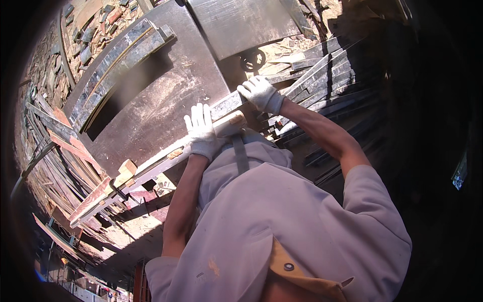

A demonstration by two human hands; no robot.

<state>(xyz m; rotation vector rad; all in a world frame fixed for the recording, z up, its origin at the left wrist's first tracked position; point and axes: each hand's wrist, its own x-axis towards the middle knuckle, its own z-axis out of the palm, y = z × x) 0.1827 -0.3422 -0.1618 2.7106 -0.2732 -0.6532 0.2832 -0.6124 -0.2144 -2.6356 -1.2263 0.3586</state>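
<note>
Our R hand (pixel 260 94) clamped on end of grey plank (pixel 226 105); our L hand (pixel 201 131) flat across it, fingers straight. Bench (pixel 201 75) beyond L hand, w/ stacked boards (pixel 109 68).

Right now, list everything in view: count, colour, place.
Board: one, brown, centre
Panel: one, grey, top
Planks: several, grey, on board
Strip: one, grey, centre
Rail: one, pale, along board's edge
Block: one, tan, on rail
Hooked piece: one, black, left
Slats: many, brown, left
Ring: one, black, top
Stacked planks: many, grey, right
Scraps: many, grey, reddish, upper left
Shirt: one, grey, lower centre
Left hand: one, white glove, on rail
Right hand: one, white glove, on strip
</note>
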